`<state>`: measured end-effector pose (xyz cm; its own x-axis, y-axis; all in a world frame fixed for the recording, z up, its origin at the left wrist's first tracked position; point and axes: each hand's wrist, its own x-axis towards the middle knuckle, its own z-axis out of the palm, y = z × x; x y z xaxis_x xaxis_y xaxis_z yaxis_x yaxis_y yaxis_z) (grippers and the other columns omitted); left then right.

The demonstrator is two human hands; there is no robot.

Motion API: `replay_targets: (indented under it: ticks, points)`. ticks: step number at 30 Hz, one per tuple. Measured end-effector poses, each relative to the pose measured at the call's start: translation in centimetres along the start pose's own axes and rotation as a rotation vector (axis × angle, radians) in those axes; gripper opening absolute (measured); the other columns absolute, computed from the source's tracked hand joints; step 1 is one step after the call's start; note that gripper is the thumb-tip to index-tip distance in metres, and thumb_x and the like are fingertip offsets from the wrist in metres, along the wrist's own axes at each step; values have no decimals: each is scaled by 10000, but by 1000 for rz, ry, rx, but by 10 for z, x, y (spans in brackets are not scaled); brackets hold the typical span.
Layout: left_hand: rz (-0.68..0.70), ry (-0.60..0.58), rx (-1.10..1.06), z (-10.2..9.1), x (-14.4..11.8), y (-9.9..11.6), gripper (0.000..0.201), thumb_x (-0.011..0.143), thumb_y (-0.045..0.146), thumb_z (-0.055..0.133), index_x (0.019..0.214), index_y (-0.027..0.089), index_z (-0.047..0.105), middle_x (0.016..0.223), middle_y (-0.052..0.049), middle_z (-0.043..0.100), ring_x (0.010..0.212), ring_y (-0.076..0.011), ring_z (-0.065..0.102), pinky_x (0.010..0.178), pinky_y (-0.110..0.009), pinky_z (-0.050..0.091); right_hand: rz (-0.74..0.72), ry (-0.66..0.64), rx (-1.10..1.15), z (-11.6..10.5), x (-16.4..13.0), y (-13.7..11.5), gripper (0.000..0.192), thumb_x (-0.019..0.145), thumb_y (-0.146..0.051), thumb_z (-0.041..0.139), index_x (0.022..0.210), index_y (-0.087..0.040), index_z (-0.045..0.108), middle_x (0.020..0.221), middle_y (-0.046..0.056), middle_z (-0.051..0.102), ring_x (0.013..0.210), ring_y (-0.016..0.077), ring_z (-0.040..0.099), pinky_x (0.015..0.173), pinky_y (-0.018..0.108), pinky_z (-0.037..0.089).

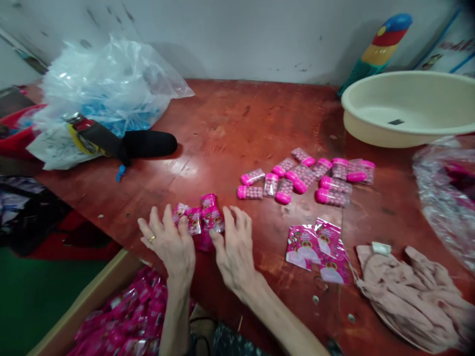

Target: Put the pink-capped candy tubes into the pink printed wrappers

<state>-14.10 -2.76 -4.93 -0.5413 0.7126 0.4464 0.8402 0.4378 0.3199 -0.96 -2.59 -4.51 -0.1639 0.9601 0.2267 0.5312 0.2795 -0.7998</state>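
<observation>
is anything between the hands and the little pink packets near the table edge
Nothing visible. The left hand and right hand already touch the pink packets from either side.

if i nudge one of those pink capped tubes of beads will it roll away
Probably yes. The capped tubes look round and lie on their sides on the smooth red table, so a sideways push would likely roll one. They seem small and clear plastic, so likely light and easy to scatter. The cap may be wider, curving the roll.
</observation>
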Motion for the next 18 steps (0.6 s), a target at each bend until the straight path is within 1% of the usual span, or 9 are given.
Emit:
replay_targets:
  ticks: [1, 2, 3, 5, 7, 10, 12, 15, 18]
  points:
    - [-14, -17, -21, 3, 3, -11, 501, 880, 390, 381, 1259, 84, 495, 1380, -231, 396, 1309, -411, 236, 975, -654, 213, -27, -17, -46, 15, 10, -2, 485, 900, -355, 409, 1297, -77, 426, 1305, 199, 433, 1204, 300, 372, 1004, 474, 319]
    - [17, -69, -69, 7, 5, -20, 481, 888, 372, 355, 1241, 87, 516, 1347, -225, 446, 1281, -387, 317, 976, -625, 252, -47, -44, -84, 28, 19, -4, 499, 901, -360, 409, 1323, -93, 401, 1342, 189, 403, 1237, 299, 339, 1017, 483, 298]
    - [44, -111, -93, 9, 5, -28, 451, 892, 350, 338, 1214, 113, 547, 1306, -197, 507, 1242, -349, 397, 979, -581, 295, -78, -85, -116, 40, 25, -6, 495, 908, -352, 398, 1339, -109, 383, 1357, 179, 394, 1252, 291, 328, 1022, 491, 286]
    - [81, -161, -115, 12, 3, -40, 405, 883, 324, 354, 1178, 170, 586, 1281, -128, 555, 1210, -299, 454, 994, -520, 320, -129, -147, -138, 59, 30, -9, 470, 924, -321, 364, 1352, -127, 367, 1378, 164, 381, 1267, 272, 323, 1029, 484, 275]
    - [86, -167, -118, 10, -2, -52, 388, 872, 316, 372, 1174, 209, 591, 1293, -75, 555, 1223, -270, 447, 1012, -486, 317, -155, -190, -131, 72, 26, -16, 451, 935, -296, 333, 1352, -128, 367, 1388, 162, 373, 1268, 264, 327, 1034, 479, 268]
    - [58, -139, -122, -5, -13, -80, 393, 865, 295, 361, 1171, 211, 592, 1264, -58, 582, 1201, -226, 478, 1029, -430, 321, -177, -244, -113, 92, 7, -37, 439, 936, -288, 330, 1337, -119, 387, 1388, 164, 380, 1266, 275, 331, 1040, 469, 268]
    - [1, -92, -108, -19, -25, -109, 402, 863, 288, 345, 1160, 185, 595, 1236, -74, 600, 1176, -205, 504, 1040, -395, 320, -223, -293, -103, 110, -11, -57, 443, 933, -303, 342, 1335, -123, 388, 1392, 160, 383, 1272, 285, 327, 1047, 458, 267]
    - [-168, -4, -41, -41, -54, -162, 425, 867, 315, 338, 1153, 120, 585, 1234, -138, 587, 1183, -227, 494, 1038, -389, 323, -378, -400, -77, 137, -41, -83, 465, 936, -357, 332, 1345, -138, 366, 1419, 150, 355, 1286, 294, 319, 1045, 454, 285]
    - [-352, -7, 35, -50, -85, -209, 444, 893, 299, 268, 1131, 81, 573, 1206, -183, 582, 1146, -269, 515, 973, -435, 391, -499, -488, -60, 148, -67, -94, 475, 942, -332, 326, 1361, -108, 329, 1435, 181, 322, 1326, 313, 252, 1046, 494, 275]
